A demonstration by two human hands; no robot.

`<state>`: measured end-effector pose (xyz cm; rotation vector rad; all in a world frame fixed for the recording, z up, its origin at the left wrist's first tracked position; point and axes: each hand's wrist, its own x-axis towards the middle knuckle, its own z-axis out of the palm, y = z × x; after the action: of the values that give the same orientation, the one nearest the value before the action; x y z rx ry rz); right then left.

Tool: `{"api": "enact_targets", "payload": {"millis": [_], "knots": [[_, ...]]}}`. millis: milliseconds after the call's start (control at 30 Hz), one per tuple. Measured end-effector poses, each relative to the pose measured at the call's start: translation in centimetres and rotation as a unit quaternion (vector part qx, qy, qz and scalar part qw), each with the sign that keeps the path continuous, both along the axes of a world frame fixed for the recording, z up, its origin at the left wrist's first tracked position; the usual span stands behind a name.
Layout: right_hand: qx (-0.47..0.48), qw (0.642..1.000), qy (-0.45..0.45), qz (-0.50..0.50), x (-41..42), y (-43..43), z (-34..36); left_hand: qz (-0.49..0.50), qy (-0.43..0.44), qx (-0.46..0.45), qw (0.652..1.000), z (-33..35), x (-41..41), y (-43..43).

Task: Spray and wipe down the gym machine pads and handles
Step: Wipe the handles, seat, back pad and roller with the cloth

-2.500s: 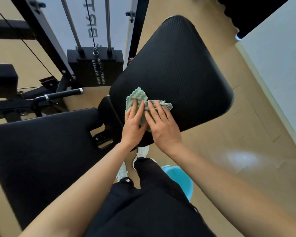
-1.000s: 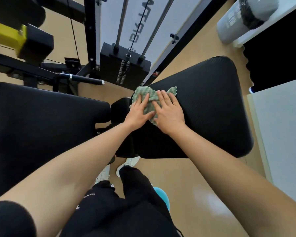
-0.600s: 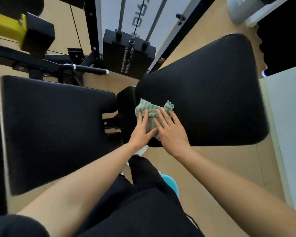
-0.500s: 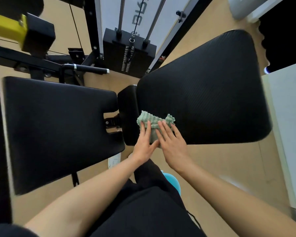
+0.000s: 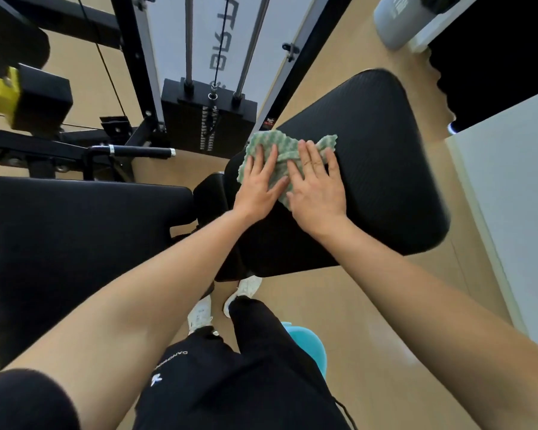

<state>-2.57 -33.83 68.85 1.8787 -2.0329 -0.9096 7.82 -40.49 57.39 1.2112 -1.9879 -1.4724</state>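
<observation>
Side by side at mid-view, the left hand (image 5: 257,184) and right hand (image 5: 316,187) lay flat, fingers straight and slightly spread, pressing a crumpled green-and-white wavy cloth (image 5: 280,147). The cloth sat at the ten o'clock corner of a ribbed black vinyl pad (image 5: 385,169). From the hands, a black weight stack (image 5: 208,119) stood at eleven o'clock, a black foam-gripped handle bar (image 5: 137,150) at nine, and a smooth black rectangular pad (image 5: 75,243) at eight.
</observation>
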Motion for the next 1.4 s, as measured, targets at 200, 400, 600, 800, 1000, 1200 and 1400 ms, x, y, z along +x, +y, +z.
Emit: {"api": "enact_targets", "payload": {"millis": [200,400,600,800,1000,1200,1400], "knots": [[-0.067,0.997,0.008,-0.03,-1.2,0.8,1.7,-0.007,0.03,-0.07,0.997,2.2,-2.9,-0.3],[-0.105,0.989,-0.087,-0.061,0.9,11.8,0.3,-0.059,0.032,-0.089,0.994,-0.2,0.5,11.2],[-0.127,0.978,-0.1,-0.133,2.4,17.5,0.4,-0.093,0.035,-0.104,0.99,-0.3,1.4,17.3],[-0.184,0.968,-0.084,-0.146,0.8,12.8,2.2,-0.11,0.052,-0.137,0.983,2.6,-1.5,8.6],[-0.259,0.952,-0.061,-0.149,-2.6,6.3,6.4,-0.112,0.058,-0.194,0.973,9.3,-6.8,-0.2],[-0.285,0.944,-0.055,-0.158,-2.6,8.8,6.0,-0.12,0.053,-0.27,0.954,8.8,-7.3,2.6],[-0.16,0.973,-0.087,-0.14,1.6,13.6,1.1,-0.094,0.038,-0.186,0.977,1.0,-1.7,11.3]]}}
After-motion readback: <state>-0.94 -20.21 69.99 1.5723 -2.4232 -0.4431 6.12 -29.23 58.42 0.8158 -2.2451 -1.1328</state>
